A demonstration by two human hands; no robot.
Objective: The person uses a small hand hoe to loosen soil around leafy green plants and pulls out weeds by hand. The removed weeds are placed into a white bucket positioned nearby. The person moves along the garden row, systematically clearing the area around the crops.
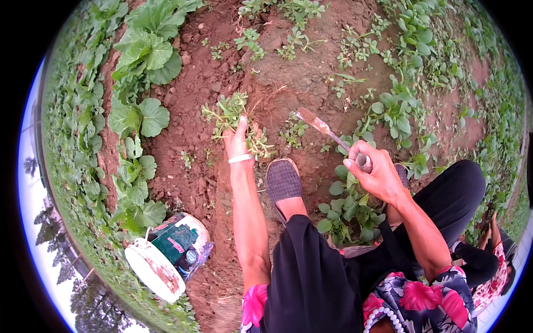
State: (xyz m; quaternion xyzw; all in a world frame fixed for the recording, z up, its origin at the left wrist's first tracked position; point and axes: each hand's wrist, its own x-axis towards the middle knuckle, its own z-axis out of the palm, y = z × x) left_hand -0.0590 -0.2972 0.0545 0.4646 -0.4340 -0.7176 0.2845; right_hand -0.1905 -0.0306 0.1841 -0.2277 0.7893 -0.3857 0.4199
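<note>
My left hand [240, 143], with a white bracelet at its wrist, holds a bunch of uprooted small-leaved weeds [228, 111] above the reddish soil. In my right hand [370, 168] is the handle of a narrow, soil-stained metal hand tool [318, 123]; its flat blade points up and left. A small weed [294, 131] grows in the soil between the two hands. Below my right hand stand broad-leaved seedlings [352, 208], close to my legs.
A plastic bucket [179, 241] lies tipped over at lower left. Leafy crop rows [139, 112] run along the left, and denser green plants [397, 112] grow at right. My shoe [284, 179] rests on the soil. Another person [491, 266] is at lower right.
</note>
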